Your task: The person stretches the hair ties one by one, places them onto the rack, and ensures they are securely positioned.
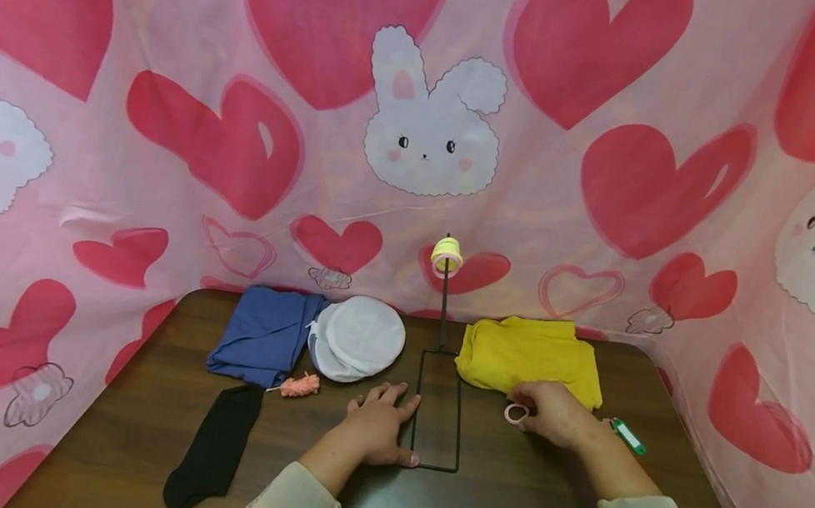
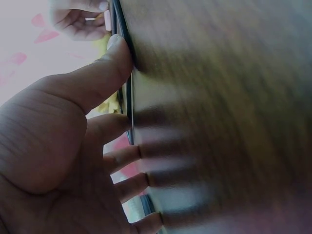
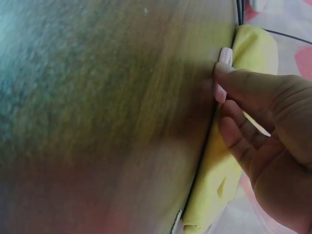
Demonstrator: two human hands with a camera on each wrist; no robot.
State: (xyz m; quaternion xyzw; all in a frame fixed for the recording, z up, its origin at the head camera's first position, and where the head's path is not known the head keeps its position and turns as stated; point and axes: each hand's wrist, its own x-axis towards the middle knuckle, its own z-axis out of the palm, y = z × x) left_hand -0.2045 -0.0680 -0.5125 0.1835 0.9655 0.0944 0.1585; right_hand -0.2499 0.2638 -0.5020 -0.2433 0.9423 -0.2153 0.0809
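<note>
Background items on the brown wooden table (image 1: 515,501): folded blue cloth (image 1: 264,333), white round mesh pouch (image 1: 359,336), small pink scrunchie (image 1: 299,385), black sock (image 1: 215,446), green key tag (image 1: 629,436). Behind, a pink backdrop (image 1: 176,35) printed with hearts and rabbits.

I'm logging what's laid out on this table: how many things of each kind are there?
Cloth items: 4 (blue garment, white mesh bag, yellow garment, black sock)
Tape rings: 2 (pink ring, yellow ring)
Wire stand: 1
Green key tag: 1
Orange scrunchie: 1
Total: 9
</note>
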